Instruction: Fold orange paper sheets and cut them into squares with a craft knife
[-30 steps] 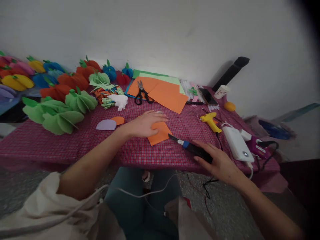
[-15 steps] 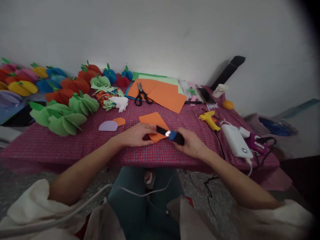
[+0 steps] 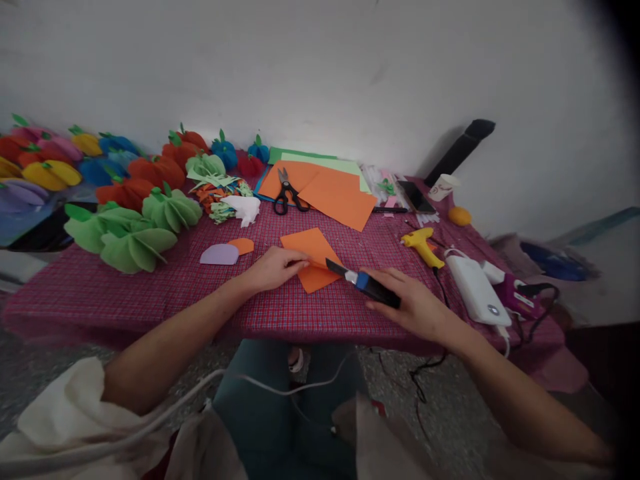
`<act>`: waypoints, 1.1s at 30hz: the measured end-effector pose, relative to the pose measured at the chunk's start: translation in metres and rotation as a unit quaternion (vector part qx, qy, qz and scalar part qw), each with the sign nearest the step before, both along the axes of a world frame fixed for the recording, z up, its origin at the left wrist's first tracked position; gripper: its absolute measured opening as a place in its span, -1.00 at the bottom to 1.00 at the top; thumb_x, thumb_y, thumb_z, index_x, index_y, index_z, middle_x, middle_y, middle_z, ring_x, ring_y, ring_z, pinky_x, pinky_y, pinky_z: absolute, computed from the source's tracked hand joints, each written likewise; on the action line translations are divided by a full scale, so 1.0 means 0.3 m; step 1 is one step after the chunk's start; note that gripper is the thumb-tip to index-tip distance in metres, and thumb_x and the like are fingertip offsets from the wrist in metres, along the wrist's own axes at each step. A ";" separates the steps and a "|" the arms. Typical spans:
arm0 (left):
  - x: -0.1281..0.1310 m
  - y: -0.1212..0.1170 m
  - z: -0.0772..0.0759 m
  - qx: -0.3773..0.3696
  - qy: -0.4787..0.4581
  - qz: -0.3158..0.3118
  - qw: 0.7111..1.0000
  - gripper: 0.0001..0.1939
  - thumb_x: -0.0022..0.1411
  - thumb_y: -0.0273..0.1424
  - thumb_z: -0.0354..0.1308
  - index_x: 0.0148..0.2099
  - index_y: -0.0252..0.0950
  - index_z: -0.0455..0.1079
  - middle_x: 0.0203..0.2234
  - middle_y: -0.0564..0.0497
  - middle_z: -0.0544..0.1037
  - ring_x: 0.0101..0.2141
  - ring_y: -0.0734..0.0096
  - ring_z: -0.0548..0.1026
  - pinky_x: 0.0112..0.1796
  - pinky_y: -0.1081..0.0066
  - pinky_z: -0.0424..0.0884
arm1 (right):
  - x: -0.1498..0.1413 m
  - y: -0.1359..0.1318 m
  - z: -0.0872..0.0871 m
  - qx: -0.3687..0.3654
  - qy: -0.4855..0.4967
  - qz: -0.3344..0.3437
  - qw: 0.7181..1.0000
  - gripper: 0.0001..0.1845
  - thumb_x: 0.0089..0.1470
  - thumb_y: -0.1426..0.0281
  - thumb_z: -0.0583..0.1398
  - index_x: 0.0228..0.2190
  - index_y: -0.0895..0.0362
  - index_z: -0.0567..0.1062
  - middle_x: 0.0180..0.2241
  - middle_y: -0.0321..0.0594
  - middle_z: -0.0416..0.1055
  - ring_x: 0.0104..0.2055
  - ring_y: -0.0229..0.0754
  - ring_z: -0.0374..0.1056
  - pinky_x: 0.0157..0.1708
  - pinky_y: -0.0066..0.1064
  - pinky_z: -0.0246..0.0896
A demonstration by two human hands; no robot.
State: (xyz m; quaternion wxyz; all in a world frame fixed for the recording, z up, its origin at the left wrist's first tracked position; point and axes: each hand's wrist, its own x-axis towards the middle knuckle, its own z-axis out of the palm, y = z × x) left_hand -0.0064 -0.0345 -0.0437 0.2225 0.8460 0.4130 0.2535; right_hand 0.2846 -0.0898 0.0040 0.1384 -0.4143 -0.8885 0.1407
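Note:
Orange paper (image 3: 316, 279) with a fold or raised flap across its middle lies near the table's front edge. My left hand (image 3: 277, 268) pinches the paper's left part between thumb and fingers. In my right hand (image 3: 411, 299) is a utility knife (image 3: 375, 288), black and blue, gripped by its handle. Its blade points left and reaches the right side of the orange paper; whether it touches the fold I cannot tell. To the left lie a lilac paper shape (image 3: 219, 255) and a rounded orange paper piece (image 3: 243, 246).
Black-handled scissors (image 3: 286, 193) lie on orange sheets (image 3: 345, 200) at the back. Paper pumpkins (image 3: 155, 172) and paper scraps (image 3: 220, 200) fill the left. At right are a yellow glue gun (image 3: 421, 245), a white power bank (image 3: 477, 290), a phone (image 3: 415, 197) and a paper cup (image 3: 443, 187).
My right hand has moved right and slightly toward me with the knife, drawing the blade to the paper's right side. My left fingers have closed on the paper.

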 end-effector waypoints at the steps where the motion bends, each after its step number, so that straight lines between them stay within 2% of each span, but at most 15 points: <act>1: 0.000 0.000 0.000 -0.007 -0.005 0.010 1.000 -0.70 0.25 -0.29 -0.04 -0.09 -0.22 0.44 -0.19 0.06 0.56 -0.24 0.40 0.52 -0.23 0.46 0.38 | 0.020 -0.019 -0.001 -0.011 -0.025 -0.002 1.000 -0.46 0.07 0.29 0.14 0.09 0.06 0.19 -0.10 -0.10 0.33 -0.12 -0.11 0.32 -0.14 -0.26 0.25; 3: 0.001 0.001 0.003 -0.014 -0.014 0.023 1.000 -0.70 0.23 -0.26 -0.03 -0.11 -0.22 0.45 -0.20 0.06 0.56 -0.23 0.38 0.52 -0.24 0.45 0.38 | 0.041 -0.049 -0.012 -0.020 -0.071 -0.010 0.997 -0.42 0.08 0.26 0.12 0.13 0.04 0.14 -0.12 -0.09 0.33 -0.16 -0.10 0.34 -0.20 -0.26 0.28; 6: 0.003 0.000 0.009 -0.018 -0.016 0.029 0.999 -0.69 0.22 -0.25 -0.02 -0.12 -0.24 0.46 -0.19 0.04 0.55 -0.19 0.35 0.51 -0.20 0.43 0.38 | 0.023 -0.068 -0.035 0.004 -0.121 -0.023 0.992 -0.45 0.10 0.25 0.09 0.12 0.03 0.15 -0.15 -0.11 0.35 -0.22 -0.11 0.36 -0.30 -0.29 0.30; 11: 0.002 -0.008 0.010 -0.007 -0.018 -0.004 1.000 -0.69 0.23 -0.26 -0.04 -0.12 -0.25 0.46 -0.16 0.03 0.54 -0.14 0.37 0.48 -0.11 0.40 0.35 | -0.044 -0.064 -0.049 0.060 -0.180 -0.073 0.979 -0.50 0.12 0.26 0.06 0.10 0.02 0.19 -0.12 -0.10 0.34 -0.20 -0.10 0.34 -0.35 -0.35 0.26; 15: -0.007 -0.016 0.034 -0.017 0.011 -0.026 0.999 -0.65 0.22 -0.21 -0.05 -0.09 -0.23 0.44 -0.13 0.03 0.52 -0.11 0.34 0.46 -0.07 0.38 0.32 | -0.050 -0.064 -0.052 0.078 -0.204 -0.115 0.969 -0.53 0.11 0.23 0.06 0.06 0.05 0.23 -0.17 -0.10 0.35 -0.21 -0.08 0.32 -0.37 -0.35 0.23; 18: 0.007 0.002 0.066 -0.033 0.042 0.012 0.998 -0.57 0.27 -0.16 -0.17 -0.08 -0.25 0.43 -0.13 0.01 0.52 -0.12 0.30 0.46 -0.08 0.36 0.31 | -0.039 -0.066 -0.057 0.089 -0.212 -0.124 0.965 -0.56 0.12 0.21 0.05 0.02 0.09 0.28 -0.22 -0.09 0.37 -0.22 -0.06 0.29 -0.33 -0.31 0.21; 20: 0.040 0.028 0.076 -0.014 0.069 0.048 0.996 -0.53 0.30 -0.18 -0.24 -0.06 -0.28 0.41 -0.12 -0.03 0.51 -0.10 0.27 0.44 -0.06 0.34 0.29 | -0.035 -0.066 -0.062 0.098 -0.206 -0.119 0.966 -0.57 0.13 0.21 0.04 0.00 0.12 0.31 -0.26 -0.07 0.38 -0.20 -0.05 0.27 -0.26 -0.27 0.19; 22: 0.088 0.053 0.069 0.025 0.108 0.057 0.992 -0.54 0.31 -0.21 -0.24 -0.01 -0.31 0.37 -0.07 -0.08 0.47 -0.04 0.25 0.39 -0.02 0.31 0.24 | -0.033 -0.065 -0.067 0.103 -0.194 -0.113 0.969 -0.56 0.14 0.21 0.03 0.00 0.14 0.31 -0.27 -0.06 0.38 -0.19 -0.03 0.25 -0.22 -0.24 0.18; 24: 0.141 0.066 0.045 0.069 0.155 0.036 0.985 -0.55 0.31 -0.24 -0.23 0.06 -0.35 0.31 0.02 -0.13 0.39 0.05 0.23 0.29 0.05 0.25 0.14 | -0.033 -0.062 -0.071 0.103 -0.181 -0.111 0.972 -0.55 0.14 0.22 0.02 0.02 0.13 0.29 -0.27 -0.05 0.37 -0.19 -0.02 0.24 -0.22 -0.22 0.18; 27: 0.202 0.053 -0.003 0.089 0.208 0.033 0.973 -0.52 0.31 -0.20 -0.26 0.19 -0.27 0.15 0.15 -0.11 0.22 0.17 0.17 0.09 0.10 0.09 -0.02 | -0.028 -0.056 -0.078 0.100 -0.161 -0.109 0.976 -0.53 0.13 0.22 0.04 0.06 0.10 0.26 -0.27 -0.07 0.36 -0.21 -0.03 0.25 -0.23 -0.21 0.19; 30: 0.221 0.026 -0.036 0.098 0.239 0.046 0.965 -0.43 0.29 -0.09 -0.28 0.25 -0.21 0.01 0.22 -0.12 0.08 0.21 0.10 -0.05 0.11 0.02 -0.12 | -0.015 -0.050 -0.083 0.093 -0.149 -0.110 0.978 -0.52 0.12 0.21 0.05 0.06 0.08 0.25 -0.27 -0.06 0.35 -0.21 -0.02 0.25 -0.23 -0.20 0.19; 33: 0.217 0.015 -0.040 0.098 0.249 0.034 0.963 -0.38 0.27 -0.02 -0.32 0.28 -0.20 -0.05 0.24 -0.13 0.02 0.22 0.08 -0.08 0.11 0.03 -0.13 | 0.001 -0.045 -0.083 0.080 -0.141 -0.109 0.981 -0.52 0.12 0.21 0.05 0.06 0.08 0.26 -0.26 -0.06 0.34 -0.20 -0.03 0.25 -0.22 -0.20 0.19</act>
